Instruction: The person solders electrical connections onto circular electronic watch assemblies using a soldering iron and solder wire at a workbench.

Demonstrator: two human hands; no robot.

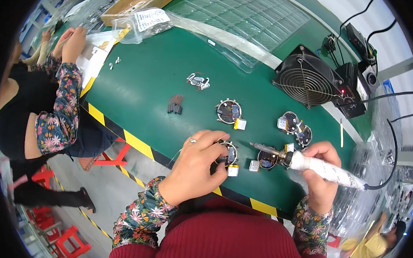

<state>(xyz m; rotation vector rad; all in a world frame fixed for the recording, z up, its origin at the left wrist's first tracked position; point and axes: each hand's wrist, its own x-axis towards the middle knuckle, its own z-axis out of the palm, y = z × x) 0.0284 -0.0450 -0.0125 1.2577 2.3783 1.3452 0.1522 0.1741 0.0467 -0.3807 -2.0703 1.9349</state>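
My right hand [320,170] grips a soldering iron [333,171] by its white-wrapped handle. The iron's tip points left, a short way from my left hand and apart from the board there. Thumb and fingers of my left hand [196,162] close on a round circuit board [231,152], whose left part they hide. A small silver battery with yellow tape [233,170] hangs from that board's near edge. A thin wire [174,159] shows left of my left hand; where it leads is hidden. Beneath the iron lies another round circuit board [266,157] with its battery [254,165].
Farther off lie a round board [229,111], two boards at right [289,121], black wired parts [175,105] and small white-edged parts [198,81]. A black fan [305,76] stands at right, clear plastic trays [252,21] behind. At left, a co-worker's arm [60,107] reaches the table.
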